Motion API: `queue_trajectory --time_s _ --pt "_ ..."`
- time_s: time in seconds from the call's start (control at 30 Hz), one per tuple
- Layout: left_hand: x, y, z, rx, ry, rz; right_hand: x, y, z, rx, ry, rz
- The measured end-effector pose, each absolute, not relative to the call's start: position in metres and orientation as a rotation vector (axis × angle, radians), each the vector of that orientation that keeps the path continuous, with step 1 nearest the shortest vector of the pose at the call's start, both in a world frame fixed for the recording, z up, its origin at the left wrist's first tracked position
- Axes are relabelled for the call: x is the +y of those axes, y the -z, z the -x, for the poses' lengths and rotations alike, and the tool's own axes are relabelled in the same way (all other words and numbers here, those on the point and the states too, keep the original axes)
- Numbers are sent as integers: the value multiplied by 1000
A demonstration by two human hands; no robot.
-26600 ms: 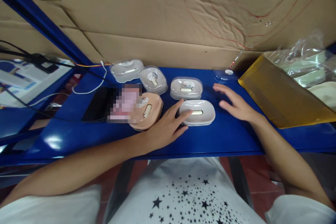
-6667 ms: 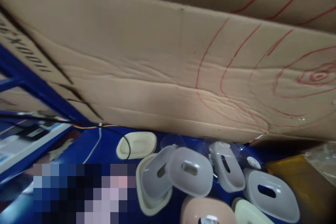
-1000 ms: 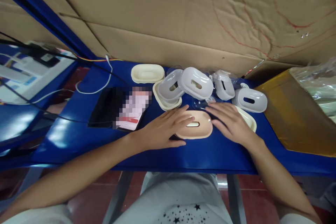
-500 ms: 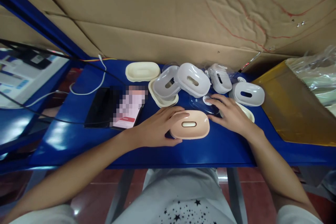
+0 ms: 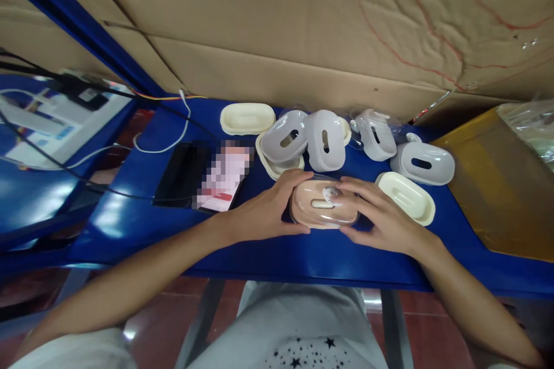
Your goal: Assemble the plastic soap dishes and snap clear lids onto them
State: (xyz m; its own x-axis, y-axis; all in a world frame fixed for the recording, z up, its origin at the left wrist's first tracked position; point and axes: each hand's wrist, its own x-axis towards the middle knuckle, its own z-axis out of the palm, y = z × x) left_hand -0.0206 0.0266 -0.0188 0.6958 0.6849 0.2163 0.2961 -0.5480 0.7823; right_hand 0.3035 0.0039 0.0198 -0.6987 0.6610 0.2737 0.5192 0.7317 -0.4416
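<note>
Left end: white, hard-edged equipment (image 5: 56, 134), details blurred, with black cables; one smooth white cord (image 5: 162, 151), curled on the glossy blue desk (image 5: 259, 259).
Next: one flat black item (image 5: 178, 176); beside it, one phone (image 5: 225, 184), lit, screen pixelated.
One cream tray (image 5: 247, 119), matt, oval, shallow-welled.
My left hand (image 5: 264, 207), fingers curved and gripping the left end of the peach dish (image 5: 314, 219).
Behind it: a second cream tray (image 5: 277, 170), partly under the first grey tub (image 5: 281, 139), a glossy rounded shell, slotted.
At centre, near the desk's front edge: the peach dish, smooth, oval, with a pale bar in its slot, under a clear cover (image 5: 303, 193), thin and shiny, bearing a round printed label (image 5: 332, 194).
Behind: the second grey tub (image 5: 326, 141), slotted, tilted.
My right hand (image 5: 389, 216), fingers bent over the clear cover's right end, gripping it.
Beyond: the third grey tub (image 5: 377, 137), slotted; the third cream tray (image 5: 407, 199), oval; the fourth grey tub (image 5: 426, 165), slotted.
Right end: one brown carton (image 5: 502, 190), tape-glossed, with crinkled clear plastic (image 5: 530, 124).
</note>
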Motion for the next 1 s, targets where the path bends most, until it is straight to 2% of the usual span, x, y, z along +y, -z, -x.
queue_trajectory --time_s 0.33,0.87,1.0 --pt "27 16 21 682 -624 -2184 -1 -20 -294 -2570 -330 801" --pt "30 11 19 640 -632 -2237 0 -20 -291 -2589 -311 804" --pt "29 11 20 683 -609 -2273 3 -31 -306 -2626 -400 908"
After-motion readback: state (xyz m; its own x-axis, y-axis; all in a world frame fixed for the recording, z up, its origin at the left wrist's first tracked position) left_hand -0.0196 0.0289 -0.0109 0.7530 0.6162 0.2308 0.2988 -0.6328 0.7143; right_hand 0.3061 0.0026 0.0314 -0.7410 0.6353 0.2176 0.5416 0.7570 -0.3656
